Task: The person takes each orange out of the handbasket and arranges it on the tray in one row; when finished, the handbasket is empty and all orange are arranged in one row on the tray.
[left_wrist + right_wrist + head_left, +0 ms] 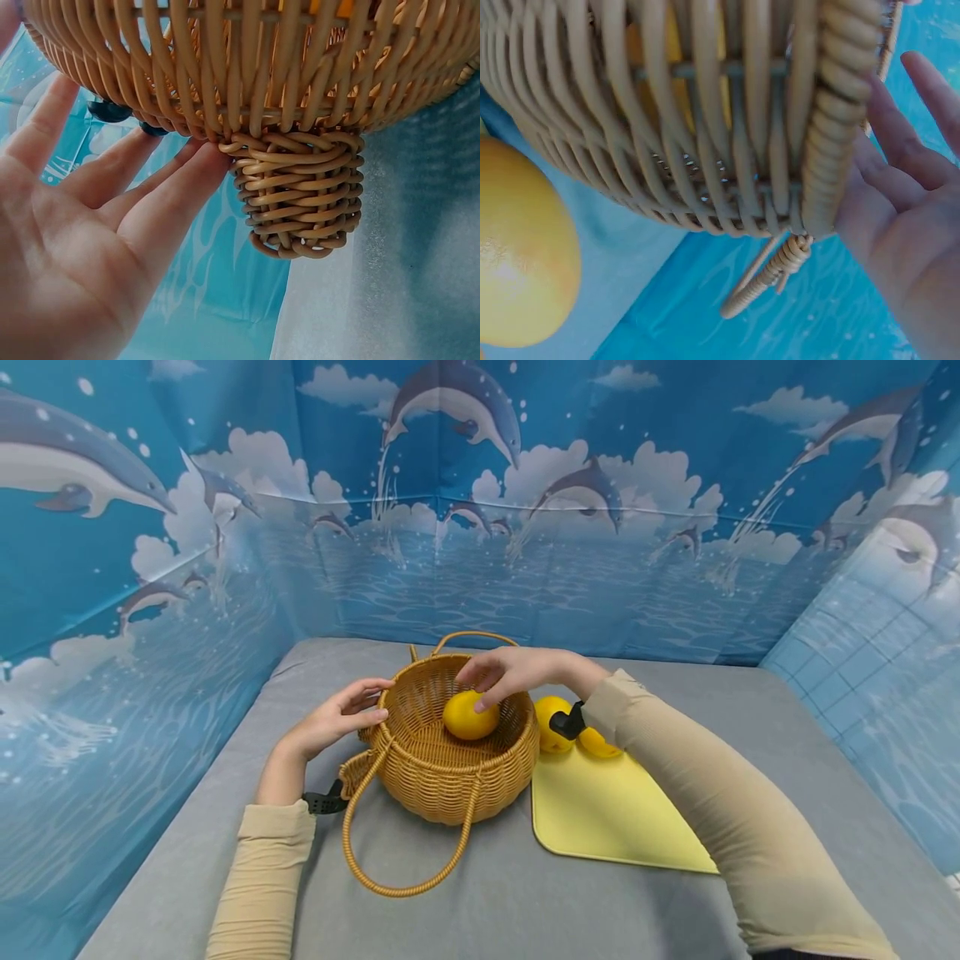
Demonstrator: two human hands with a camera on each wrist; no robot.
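Note:
A round wicker basket (457,793) stands on the grey surface, its front handle hanging down towards me. Inside it lies a yellow, grapefruit-like fruit (468,717). My right hand (517,672) reaches over the right rim above this fruit, fingers loosely bent and spread. The thumb overlaps the fruit in the head view; whether it touches is unclear. In the right wrist view, the fruit shows through the weave, apart from the palm. My left hand (333,718) touches the basket's left rim with nearly straight fingers. In the left wrist view, its fingertips rest beside a woven protrusion (300,199).
Right of the basket, two more yellow fruits (555,724) sit at the back of a yellow mat (615,818), one partly behind my right wrist. A dolphin-print curtain (562,568) surrounds the grey surface (480,910) at the back and sides.

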